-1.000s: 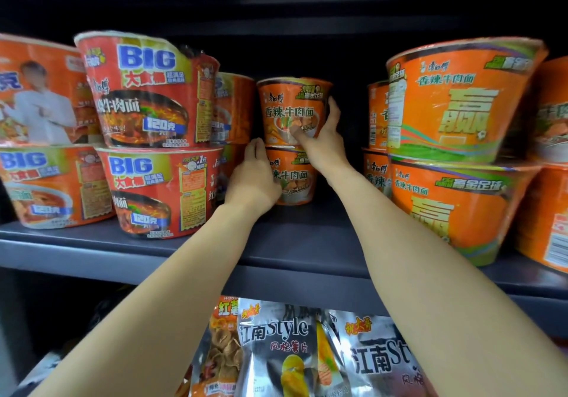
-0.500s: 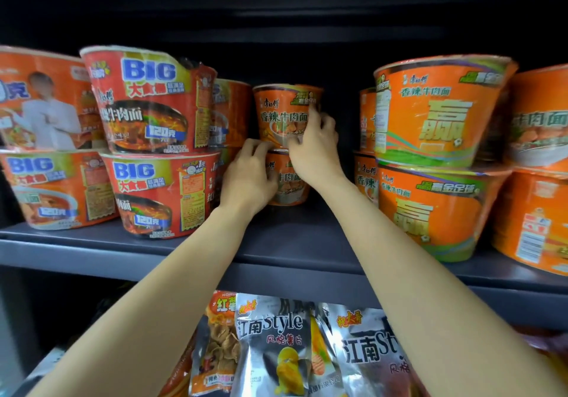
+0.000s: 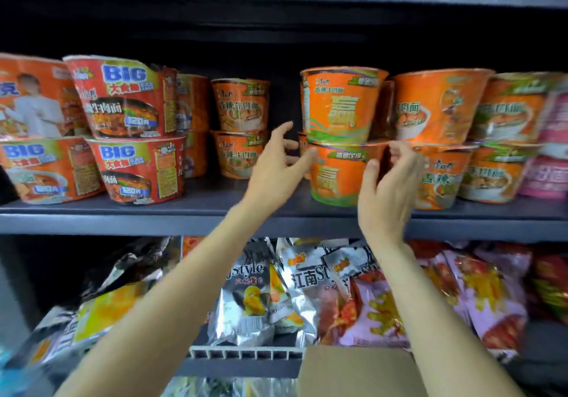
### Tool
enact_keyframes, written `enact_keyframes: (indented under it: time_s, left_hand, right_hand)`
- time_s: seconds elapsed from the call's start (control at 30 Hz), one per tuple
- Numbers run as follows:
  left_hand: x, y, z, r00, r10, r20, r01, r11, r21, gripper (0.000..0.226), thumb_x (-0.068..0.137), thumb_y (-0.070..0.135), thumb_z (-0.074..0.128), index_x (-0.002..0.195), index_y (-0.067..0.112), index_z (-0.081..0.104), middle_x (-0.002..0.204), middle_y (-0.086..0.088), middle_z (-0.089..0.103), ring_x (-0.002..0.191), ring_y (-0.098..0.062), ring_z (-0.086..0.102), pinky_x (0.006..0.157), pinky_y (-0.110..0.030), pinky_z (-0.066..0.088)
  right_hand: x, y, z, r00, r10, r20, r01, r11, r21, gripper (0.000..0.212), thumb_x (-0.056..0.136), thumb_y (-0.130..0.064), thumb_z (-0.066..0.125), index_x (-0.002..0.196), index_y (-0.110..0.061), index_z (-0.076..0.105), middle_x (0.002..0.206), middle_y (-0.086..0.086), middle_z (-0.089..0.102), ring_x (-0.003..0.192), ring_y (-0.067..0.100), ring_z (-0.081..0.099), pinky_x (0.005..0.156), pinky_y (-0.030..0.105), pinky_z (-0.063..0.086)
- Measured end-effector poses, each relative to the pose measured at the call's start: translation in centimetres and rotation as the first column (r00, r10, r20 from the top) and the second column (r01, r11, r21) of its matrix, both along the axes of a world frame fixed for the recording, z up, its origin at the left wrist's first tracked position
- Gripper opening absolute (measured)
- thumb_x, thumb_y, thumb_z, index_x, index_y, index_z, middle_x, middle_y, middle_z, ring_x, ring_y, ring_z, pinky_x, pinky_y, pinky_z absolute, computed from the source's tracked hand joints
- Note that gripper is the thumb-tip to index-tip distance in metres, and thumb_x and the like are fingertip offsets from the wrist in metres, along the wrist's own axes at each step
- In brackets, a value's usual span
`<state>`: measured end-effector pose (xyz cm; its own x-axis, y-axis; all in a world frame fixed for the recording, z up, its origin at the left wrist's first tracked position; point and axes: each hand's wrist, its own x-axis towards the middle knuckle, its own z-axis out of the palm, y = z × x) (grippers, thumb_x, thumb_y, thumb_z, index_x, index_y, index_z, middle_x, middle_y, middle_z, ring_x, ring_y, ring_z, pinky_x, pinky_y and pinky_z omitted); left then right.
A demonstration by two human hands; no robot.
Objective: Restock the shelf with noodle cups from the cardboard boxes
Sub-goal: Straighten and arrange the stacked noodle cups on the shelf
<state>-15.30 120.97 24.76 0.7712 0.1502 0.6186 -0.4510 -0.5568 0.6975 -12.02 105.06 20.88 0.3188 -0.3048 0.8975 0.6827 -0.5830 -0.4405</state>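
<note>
The left hand (image 3: 275, 166) was raised with its fingers (image 3: 281, 132) spread wide and loosely bent, holding nothing; the thumb tip lay at the left rim of the lower orange noodle cup (image 3: 341, 175), though contact could not be confirmed. The right hand (image 3: 388, 187) was likewise unclenched, fingers relaxed and slightly curved, holding nothing, its thumb overlapping the same cup's right side. That cup stood between the two hands on the dark grey metal shelf (image 3: 215, 212), with an upper orange noodle cup (image 3: 341, 104) stacked directly on it, above both sets of fingers. Left of the left fingers stood two smaller orange cups (image 3: 241, 129), stacked, printed "香辣牛肉面". Further left were red noodle bowls (image 3: 129, 129) marked "BIG" and "120克". Below the wrists lay silver snack bags (image 3: 255, 298) reading "style" and "江南". A brown cardboard box flap (image 3: 353, 369) sat below the right forearm, at the lower edge of the frame.
</note>
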Motion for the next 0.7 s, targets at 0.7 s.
enact_keyframes:
  time_s: [0.7]
  left_hand:
    - [-3.4, 9.5, 0.7, 0.974, 0.224, 0.029, -0.224, 0.975, -0.005, 0.102, 0.07, 0.05, 0.075, 0.149, 0.03, 0.014, 0.146, -0.004, 0.035, 0.118, -0.015, 0.048, 0.092, -0.03, 0.042]
  right_hand:
    - [-2.3, 5.6, 2.0, 0.696, 0.539, -0.475, -0.592, 0.804, 0.045, 0.062, 0.089, -0.013, 0.058, 0.142, -0.02, 0.027, 0.139, 0.005, 0.037, 0.118, 0.011, 0.04, 0.098, 0.03, 0.037]
